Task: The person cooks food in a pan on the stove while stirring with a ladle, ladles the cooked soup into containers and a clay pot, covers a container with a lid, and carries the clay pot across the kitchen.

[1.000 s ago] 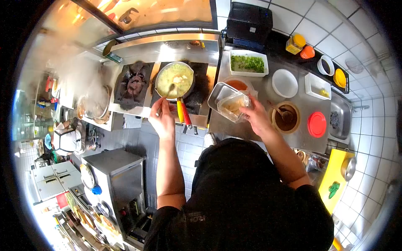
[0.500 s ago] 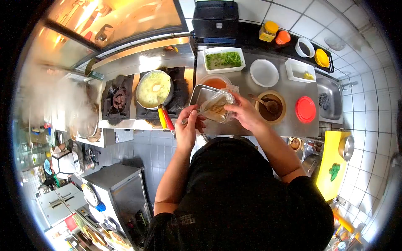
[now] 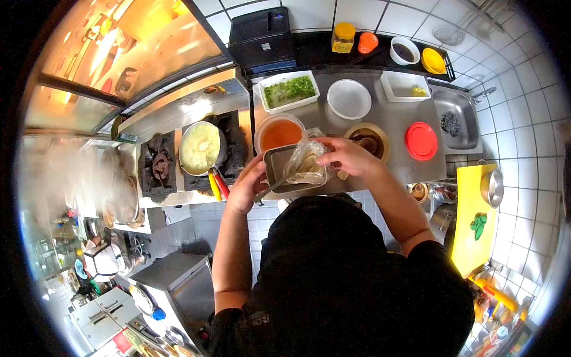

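While the left hand [image 3: 247, 185], half curled, grips a spoon [image 3: 271, 188] and touches the left edge of the metal tray [image 3: 276, 161], the right hand [image 3: 350, 156], partly closed, pinches between thumb and fingers the clear plastic bag [image 3: 306, 165], which lies partly inside this tray, near the bowl of orange liquid [image 3: 257, 133].

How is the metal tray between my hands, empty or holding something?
Holding something: the metal tray has a clear plastic bag with pale contents at its right; bare metal shows at left.
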Tool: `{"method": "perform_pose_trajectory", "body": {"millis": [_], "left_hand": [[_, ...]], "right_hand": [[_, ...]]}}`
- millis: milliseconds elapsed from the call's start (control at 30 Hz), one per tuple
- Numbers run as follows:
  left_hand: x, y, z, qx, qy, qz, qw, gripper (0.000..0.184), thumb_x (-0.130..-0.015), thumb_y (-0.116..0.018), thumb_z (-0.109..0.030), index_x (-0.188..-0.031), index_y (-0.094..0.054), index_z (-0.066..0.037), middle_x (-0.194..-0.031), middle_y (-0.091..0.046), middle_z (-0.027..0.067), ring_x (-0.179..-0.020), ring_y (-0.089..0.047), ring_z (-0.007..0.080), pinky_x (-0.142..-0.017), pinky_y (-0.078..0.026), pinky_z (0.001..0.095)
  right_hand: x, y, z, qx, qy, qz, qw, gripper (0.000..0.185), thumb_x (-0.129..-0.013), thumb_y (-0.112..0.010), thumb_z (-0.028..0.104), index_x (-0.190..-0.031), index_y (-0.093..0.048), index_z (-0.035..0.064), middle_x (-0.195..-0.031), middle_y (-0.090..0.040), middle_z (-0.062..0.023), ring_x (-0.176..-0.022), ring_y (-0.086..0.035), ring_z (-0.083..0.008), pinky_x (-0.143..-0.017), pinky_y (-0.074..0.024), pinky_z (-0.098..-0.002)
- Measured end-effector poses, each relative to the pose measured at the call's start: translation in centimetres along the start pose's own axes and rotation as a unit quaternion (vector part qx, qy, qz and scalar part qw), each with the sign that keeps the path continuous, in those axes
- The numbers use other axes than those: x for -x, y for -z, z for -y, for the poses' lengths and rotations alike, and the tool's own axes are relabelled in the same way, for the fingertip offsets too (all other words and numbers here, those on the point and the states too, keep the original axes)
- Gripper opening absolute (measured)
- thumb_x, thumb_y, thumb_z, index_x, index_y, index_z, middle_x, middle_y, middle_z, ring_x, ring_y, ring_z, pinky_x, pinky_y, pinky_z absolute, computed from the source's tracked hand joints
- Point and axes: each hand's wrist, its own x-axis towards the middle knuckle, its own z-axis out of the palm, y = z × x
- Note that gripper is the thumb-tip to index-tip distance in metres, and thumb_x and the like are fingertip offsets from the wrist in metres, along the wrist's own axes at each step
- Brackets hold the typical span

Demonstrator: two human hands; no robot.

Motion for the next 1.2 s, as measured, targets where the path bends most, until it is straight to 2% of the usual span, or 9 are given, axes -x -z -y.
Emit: {"method": "perform_pose_trajectory", "body": {"millis": [200, 267, 400, 500, 533, 767, 967, 1100, 1200], "left_hand": [[-2.5, -2.1, 1.1, 0.004, 0.015, 0.015, 1.0, 0.049, -0.093, -0.06, -0.015, -0.14, -0.05, -0.005, -0.112, -0.065, 0.0049, -0.092, -0.065, 0.0149, -0.069, -0.056, 0.0289], [-3.1, -3.0, 1.7, 0.013, 0.009, -0.01, 1.0, 0.045, -0.093, -0.059, -0.013, -0.137, -0.052, -0.006, -0.112, -0.065, 0.0043, -0.09, -0.065, 0.0143, -0.068, -0.057, 0.0291], [-4.8, -4.3, 2.8, 0.024, 0.003, -0.047, 0.999, 0.039, -0.094, -0.058, -0.013, -0.132, -0.054, -0.007, -0.112, -0.065, 0.0037, -0.088, -0.065, 0.0138, -0.067, -0.056, 0.0292], [-6.1, -6.1, 2.6, 0.028, -0.006, -0.077, 0.997, 0.038, -0.094, -0.056, -0.013, -0.132, -0.053, -0.009, -0.112, -0.065, 0.0035, -0.087, -0.066, 0.014, -0.066, -0.056, 0.0287], [-6.5, -6.8, 2.2, 0.024, -0.013, -0.088, 0.996, 0.038, -0.095, -0.056, -0.013, -0.133, -0.052, -0.01, -0.111, -0.065, 0.0035, -0.087, -0.066, 0.0142, -0.065, -0.056, 0.0287], [-10.0, -10.7, 2.6, 0.067, -0.048, -0.085, 0.993, 0.04, -0.095, -0.057, -0.012, -0.134, -0.047, -0.014, -0.113, -0.064, 0.0038, -0.089, -0.066, 0.0169, -0.069, -0.056, 0.031], [-14.8, -12.4, 2.3, 0.136, -0.106, -0.062, 0.983, 0.036, -0.096, -0.055, -0.01, -0.131, -0.049, -0.012, -0.115, -0.064, 0.0068, -0.098, -0.065, 0.0193, -0.078, -0.056, 0.034], [-16.7, -15.8, -1.0, 0.201, -0.099, -0.088, 0.971, 0.033, -0.095, -0.053, -0.008, -0.128, -0.05, -0.01, -0.113, -0.062, 0.0103, -0.103, -0.063, 0.0235, -0.081, -0.055, 0.0332], [-20.0, -16.7, -2.1, 0.188, -0.114, -0.142, 0.965, 0.023, -0.095, -0.057, -0.011, -0.117, -0.053, -0.006, -0.104, -0.062, 0.011, -0.084, -0.064, 0.0222, -0.073, -0.056, 0.0344]], "right_hand": [[-0.9, 2.2, -0.1, 0.171, 0.169, -0.041, 0.97, 0.055, -0.088, -0.067, 0.01, -0.14, -0.05, 0.0069, -0.135, -0.054, -0.0113, -0.126, -0.051, -0.0213, -0.105, -0.0428, -0.0356], [-0.8, 2.5, 0.9, 0.36, 0.363, -0.106, 0.853, 0.046, -0.089, -0.067, 0.013, -0.134, -0.056, 0.0097, -0.141, -0.05, -0.0132, -0.135, -0.044, -0.0253, -0.113, -0.036, -0.0395], [0.8, 2.0, 3.6, 0.587, 0.469, -0.045, 0.658, 0.018, -0.092, -0.065, 0.021, -0.104, -0.067, 0.0079, -0.135, -0.055, -0.0157, -0.135, -0.044, -0.0314, -0.118, -0.0283, -0.0495], [-0.1, 2.7, 2.8, 0.637, 0.399, -0.008, 0.66, 0.017, -0.092, -0.065, 0.022, -0.088, -0.066, 0.0055, -0.117, -0.065, -0.0166, -0.126, -0.054, -0.0283, -0.118, -0.0275, -0.05], [-0.6, 2.7, 2.7, 0.629, 0.44, -0.04, 0.639, 0.015, -0.092, -0.065, 0.02, -0.089, -0.06, 0.0059, -0.096, -0.069, -0.0141, -0.106, -0.065, -0.0274, -0.117, -0.0278, -0.0511], [-3.8, 4.4, 4.1, 0.62, 0.385, -0.166, 0.663, 0.022, -0.088, -0.064, 0.008, -0.105, -0.049, 0.0052, -0.08, -0.064, -0.0104, -0.083, -0.067, -0.0284, -0.108, -0.0369, -0.0498], [-3.3, 5.0, 8.8, 0.586, 0.472, -0.187, 0.632, 0.029, -0.08, -0.075, 0.024, -0.092, -0.068, -0.0017, -0.153, -0.024, -0.0281, -0.143, -0.024, -0.05, -0.113, -0.0279, -0.0602], [-1.1, 6.1, 10.5, 0.55, 0.549, -0.207, 0.594, 0.043, -0.079, -0.076, 0.028, -0.114, -0.064, 0.0055, -0.157, -0.021, -0.0264, -0.147, -0.022, -0.0433, -0.119, -0.019, -0.0585], [1.3, 9.9, 10.6, 0.531, 0.52, -0.326, 0.584, 0.039, -0.083, -0.07, 0.019, -0.118, -0.061, 0.0067, -0.149, -0.039, -0.0192, -0.14, -0.036, -0.0396, -0.116, -0.0255, -0.0561]]}}
